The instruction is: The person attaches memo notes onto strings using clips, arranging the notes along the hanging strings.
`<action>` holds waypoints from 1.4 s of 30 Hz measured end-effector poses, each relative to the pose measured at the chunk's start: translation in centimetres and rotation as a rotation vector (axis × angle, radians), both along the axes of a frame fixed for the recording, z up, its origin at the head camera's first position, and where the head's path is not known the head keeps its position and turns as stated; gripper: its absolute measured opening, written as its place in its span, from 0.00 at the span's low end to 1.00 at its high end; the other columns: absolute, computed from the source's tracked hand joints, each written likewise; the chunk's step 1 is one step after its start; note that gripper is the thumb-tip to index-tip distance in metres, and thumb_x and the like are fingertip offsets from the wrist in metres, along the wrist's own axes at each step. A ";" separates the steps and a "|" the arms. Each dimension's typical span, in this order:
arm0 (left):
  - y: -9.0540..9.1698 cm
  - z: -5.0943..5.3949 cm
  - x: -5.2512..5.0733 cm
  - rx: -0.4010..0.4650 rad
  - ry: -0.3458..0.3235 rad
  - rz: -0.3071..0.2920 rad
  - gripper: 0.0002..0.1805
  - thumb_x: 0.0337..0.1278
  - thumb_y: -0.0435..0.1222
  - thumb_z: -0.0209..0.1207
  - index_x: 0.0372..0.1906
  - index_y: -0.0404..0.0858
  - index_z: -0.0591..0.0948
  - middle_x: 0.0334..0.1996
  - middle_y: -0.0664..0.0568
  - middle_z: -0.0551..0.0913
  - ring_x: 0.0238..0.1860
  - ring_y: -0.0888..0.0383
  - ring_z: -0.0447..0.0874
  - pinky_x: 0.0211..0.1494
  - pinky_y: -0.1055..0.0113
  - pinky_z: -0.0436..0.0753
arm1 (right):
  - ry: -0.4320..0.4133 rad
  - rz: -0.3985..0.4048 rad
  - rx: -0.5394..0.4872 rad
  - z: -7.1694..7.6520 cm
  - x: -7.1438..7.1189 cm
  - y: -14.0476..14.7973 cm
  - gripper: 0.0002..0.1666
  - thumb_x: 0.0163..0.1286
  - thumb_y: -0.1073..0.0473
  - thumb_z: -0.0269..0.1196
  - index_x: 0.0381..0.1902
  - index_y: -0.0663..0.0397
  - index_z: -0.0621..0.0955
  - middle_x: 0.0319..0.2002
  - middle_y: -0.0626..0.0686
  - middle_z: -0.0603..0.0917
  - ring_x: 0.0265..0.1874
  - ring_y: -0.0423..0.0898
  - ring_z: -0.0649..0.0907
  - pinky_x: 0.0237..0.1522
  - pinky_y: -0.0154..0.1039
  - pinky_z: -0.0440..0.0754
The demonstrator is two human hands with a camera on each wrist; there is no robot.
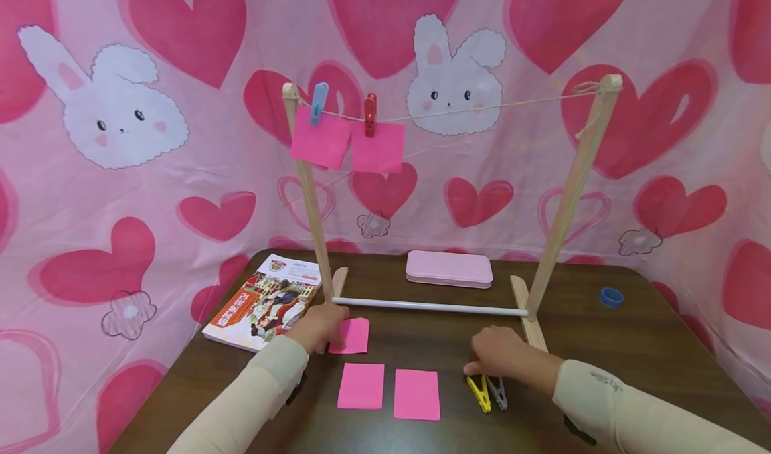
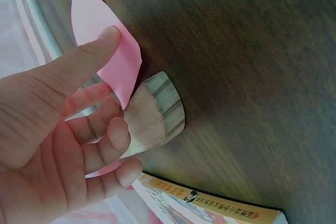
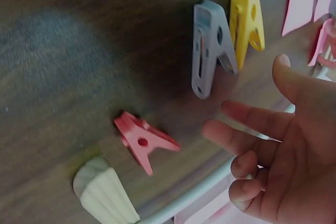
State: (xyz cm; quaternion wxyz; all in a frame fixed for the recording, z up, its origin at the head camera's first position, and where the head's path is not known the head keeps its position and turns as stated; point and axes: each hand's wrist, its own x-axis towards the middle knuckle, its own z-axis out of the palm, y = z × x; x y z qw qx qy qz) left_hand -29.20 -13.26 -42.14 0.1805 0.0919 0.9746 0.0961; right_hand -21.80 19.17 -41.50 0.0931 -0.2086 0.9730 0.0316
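Observation:
My left hand (image 1: 322, 327) pinches a pink paper note (image 1: 357, 337) by the rack's left foot; in the left wrist view the thumb lies on the note (image 2: 97, 19), which bends. Two more pink notes, one left (image 1: 361, 386) and one right (image 1: 417, 395), lie flat nearer me. My right hand (image 1: 502, 353) hovers over a yellow clothespin (image 1: 480, 396) and a grey clothespin (image 1: 498, 394), its fingers apart from them. A red clothespin (image 3: 142, 140) shows in the right wrist view. On the string (image 1: 482, 110), a blue clothespin (image 1: 318, 104) and a red clothespin (image 1: 370, 116) hold pink notes.
The wooden rack's posts, left (image 1: 313, 226) and right (image 1: 569, 199), are joined low down by a white rod (image 1: 427, 305). A book (image 1: 265, 300) lies at left. Behind the rod is a pink case (image 1: 448, 268); a blue ring (image 1: 611, 297) sits at right.

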 end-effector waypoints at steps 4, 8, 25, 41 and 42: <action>-0.1 -0.4 -0.1 0.021 0.007 0.002 0.23 0.36 0.38 0.73 0.42 0.43 0.77 0.26 0.47 0.72 0.25 0.51 0.74 0.21 0.63 0.76 | -0.019 -0.018 0.016 -0.6 0.3 -0.1 0.27 0.53 0.37 0.66 0.18 0.55 0.77 0.16 0.48 0.72 0.18 0.45 0.71 0.23 0.45 0.74; 0.0 -0.9 0.1 0.039 0.047 -0.012 0.26 0.32 0.41 0.75 0.39 0.42 0.74 0.25 0.48 0.72 0.25 0.51 0.73 0.21 0.62 0.75 | -0.019 -0.010 0.020 -1.0 0.4 -0.1 0.27 0.52 0.36 0.66 0.21 0.55 0.78 0.18 0.48 0.74 0.21 0.47 0.74 0.25 0.47 0.76; 0.4 -1.2 0.7 0.155 0.216 -0.056 0.29 0.34 0.40 0.74 0.41 0.42 0.68 0.22 0.52 0.72 0.24 0.54 0.71 0.26 0.59 0.72 | -0.083 -0.036 -0.146 -1.5 1.2 -0.3 0.15 0.55 0.47 0.67 0.22 0.49 0.77 0.16 0.42 0.70 0.18 0.41 0.71 0.22 0.41 0.70; -0.2 -1.5 0.1 0.490 0.169 0.026 0.22 0.43 0.28 0.68 0.48 0.38 0.79 0.24 0.51 0.74 0.24 0.56 0.71 0.26 0.65 0.73 | -0.055 -0.118 -0.211 -2.3 1.8 -0.4 0.16 0.55 0.46 0.67 0.20 0.48 0.76 0.16 0.42 0.71 0.17 0.40 0.71 0.22 0.41 0.70; -0.2 -1.5 0.1 0.514 0.180 0.011 0.20 0.43 0.28 0.68 0.46 0.37 0.80 0.23 0.51 0.74 0.24 0.56 0.71 0.26 0.65 0.73 | -0.057 -0.118 -0.210 -2.3 1.8 -0.4 0.15 0.55 0.47 0.67 0.20 0.48 0.77 0.16 0.43 0.71 0.17 0.40 0.70 0.22 0.41 0.70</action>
